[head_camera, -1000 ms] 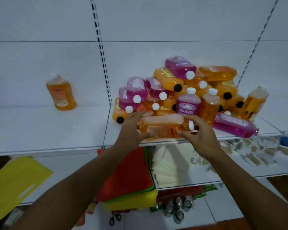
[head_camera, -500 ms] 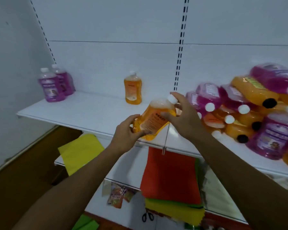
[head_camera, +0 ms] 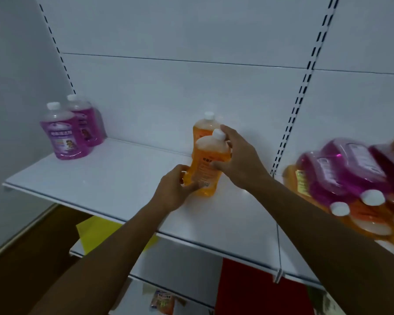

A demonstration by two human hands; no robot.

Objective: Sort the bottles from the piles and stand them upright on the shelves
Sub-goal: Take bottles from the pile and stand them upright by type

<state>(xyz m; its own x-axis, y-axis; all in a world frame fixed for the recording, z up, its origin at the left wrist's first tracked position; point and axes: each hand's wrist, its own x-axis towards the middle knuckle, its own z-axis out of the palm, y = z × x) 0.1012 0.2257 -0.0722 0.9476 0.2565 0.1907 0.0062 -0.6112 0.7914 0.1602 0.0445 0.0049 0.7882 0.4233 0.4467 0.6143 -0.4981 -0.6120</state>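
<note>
I see both hands on one orange bottle (head_camera: 206,165), upright, base at the white shelf (head_camera: 105,178); contact with the shelf unclear. Left hand (head_camera: 173,192) grips its lower side; right hand (head_camera: 239,160) wraps the shoulder below the white cap. A second orange bottle (head_camera: 203,127) stands directly behind. Two purple bottles (head_camera: 65,135) upright far left. Blurred pile (head_camera: 350,178) lies right.

bare shelf (head_camera: 114,178) leftward, bottle pile (head_camera: 350,178) blocking right
</note>
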